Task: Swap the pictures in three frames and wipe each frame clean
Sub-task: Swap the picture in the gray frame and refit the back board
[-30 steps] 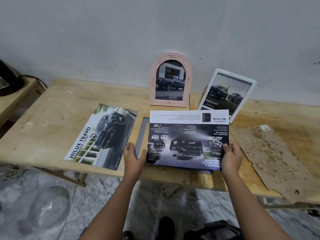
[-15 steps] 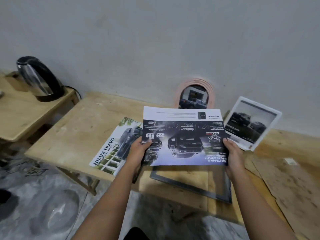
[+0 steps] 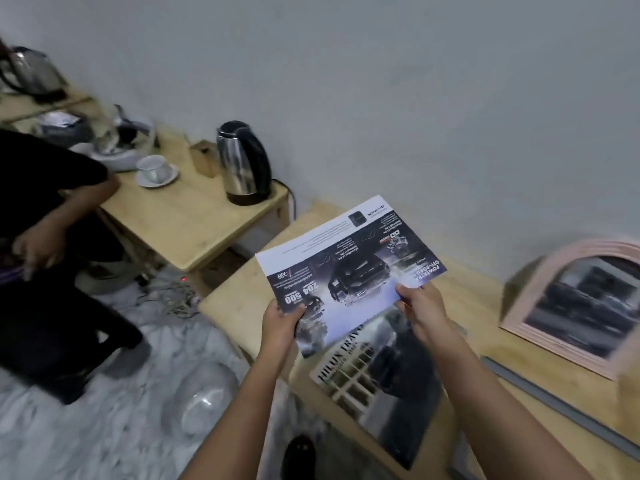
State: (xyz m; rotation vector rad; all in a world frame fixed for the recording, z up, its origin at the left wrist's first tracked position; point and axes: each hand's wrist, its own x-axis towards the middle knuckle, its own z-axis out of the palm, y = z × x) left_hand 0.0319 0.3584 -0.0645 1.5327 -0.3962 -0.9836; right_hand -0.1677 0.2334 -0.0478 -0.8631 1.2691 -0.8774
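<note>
Held clear of counter [image 3: 232, 303], centre of frame: car brochure sheet [image 3: 349, 271], directly over Hilux poster [image 3: 381, 386] laid flat. Near left corner pinched by left hand [image 3: 280, 320], near right edge pinched by right hand [image 3: 420, 306], thumbs on top. Sheet's long axis run lower left to upper right. Print seen upside down: "204", "500", "OFF-ROAD". "HILUX TRAVO" made out, blurred, on poster. At right, pink arched frame [image 3: 575, 306] and grey frame edge [image 3: 561, 407]; right hand judged nearer.

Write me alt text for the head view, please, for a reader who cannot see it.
The left hand and right hand hold a car brochure by its near edge above a wooden table. Another car poster lies beneath; pink arched frame at right, kettle at left.
</note>
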